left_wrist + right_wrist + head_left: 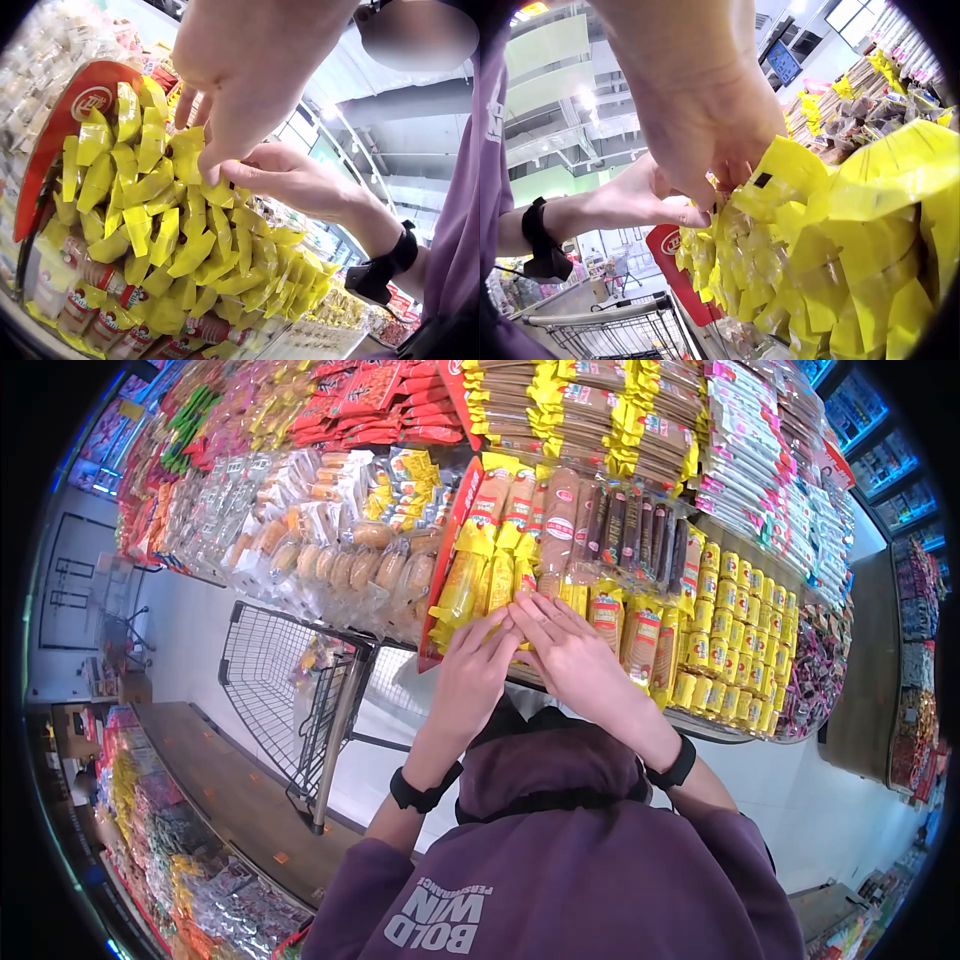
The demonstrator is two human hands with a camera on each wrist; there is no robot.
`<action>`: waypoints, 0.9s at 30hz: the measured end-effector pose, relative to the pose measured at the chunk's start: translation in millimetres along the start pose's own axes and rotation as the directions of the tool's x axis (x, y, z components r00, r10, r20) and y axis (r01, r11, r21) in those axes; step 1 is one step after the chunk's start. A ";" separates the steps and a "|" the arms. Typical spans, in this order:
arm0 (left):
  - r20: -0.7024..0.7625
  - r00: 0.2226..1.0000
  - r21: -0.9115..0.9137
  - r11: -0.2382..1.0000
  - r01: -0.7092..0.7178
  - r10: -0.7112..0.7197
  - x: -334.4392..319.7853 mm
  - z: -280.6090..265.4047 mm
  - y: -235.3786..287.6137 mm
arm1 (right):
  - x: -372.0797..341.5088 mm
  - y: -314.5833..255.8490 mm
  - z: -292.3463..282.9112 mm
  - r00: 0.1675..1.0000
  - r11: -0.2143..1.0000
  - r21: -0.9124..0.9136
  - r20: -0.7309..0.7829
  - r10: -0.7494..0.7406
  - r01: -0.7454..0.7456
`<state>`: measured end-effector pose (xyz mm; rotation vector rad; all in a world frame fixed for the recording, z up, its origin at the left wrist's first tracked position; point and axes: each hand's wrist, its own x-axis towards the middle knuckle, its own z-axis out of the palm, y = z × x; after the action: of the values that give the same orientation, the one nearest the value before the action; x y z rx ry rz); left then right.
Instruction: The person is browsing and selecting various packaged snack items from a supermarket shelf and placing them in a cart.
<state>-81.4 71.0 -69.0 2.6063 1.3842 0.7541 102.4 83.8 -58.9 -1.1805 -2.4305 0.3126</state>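
Observation:
Both hands meet over upright yellow-ended packets [498, 582] at the near edge of the display. The left hand [468, 678] has its thumb and bent fingers around a yellow wrapper end [187, 154], seen in the left wrist view. Close against it, the right hand [578, 665] pinches at the same wrapper ends, fingers bent downward. In the right wrist view the thumbs of the right hand [709, 135] and left hand [641, 196] nearly touch beside the yellow packets [787, 176]. The fingertips are partly hidden among the wrappers.
A red divider [455, 550] stands left of the packets, with wrapped round pastries [350, 568] beyond it. Small yellow cans [735, 625] are stacked on the right. A wire shopping cart [290, 690] stands at the left, near a brown bench-like ledge [230, 785].

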 end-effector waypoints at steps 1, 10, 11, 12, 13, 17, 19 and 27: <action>-0.013 1.000 0.007 1.000 0.001 -0.001 0.3 -3.4 1.7 | 1.2 -4.0 -4.6 1.000 1.000 0.012 -0.014 0.015 -0.015; -0.130 0.990 -0.081 0.995 -0.066 0.055 -67.3 -41.2 -13.9 | -12.4 -62.6 -14.9 0.987 0.954 0.257 -0.081 -0.136 0.153; -0.095 0.995 -0.084 0.995 -0.049 0.041 -80.1 -44.5 -23.2 | -12.3 -68.2 -6.6 0.982 0.939 0.288 -0.061 -0.177 0.188; -0.028 0.999 -0.083 0.996 -0.033 0.031 -90.5 -48.0 -33.7 | -9.8 -74.7 5.9 0.976 0.924 0.312 -0.065 -0.210 0.220; 0.050 0.999 -0.065 0.998 0.019 -0.016 -101.4 -52.9 -45.2 | -5.3 -81.0 18.4 0.975 0.908 0.359 -0.024 -0.223 0.216; 0.148 0.981 -0.043 0.991 0.130 -0.122 -145.0 -77.6 -94.2 | 33.9 -123.1 67.3 0.966 0.864 0.471 0.085 -0.243 0.176; 0.161 0.974 -0.005 0.987 0.163 -0.160 -169.0 -93.9 -120.9 | 59.9 -147.4 96.0 0.954 0.866 0.454 0.096 -0.284 0.212; 0.213 0.835 0.081 0.861 0.502 -0.507 -261.6 -144.1 -204.4 | 123.2 -237.7 215.8 0.907 0.855 0.440 0.178 -0.383 0.275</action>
<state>-424.2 -39.5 -105.0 2.0875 1.8839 0.3487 -230.3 30.8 -128.1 -0.5515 -2.5565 0.8628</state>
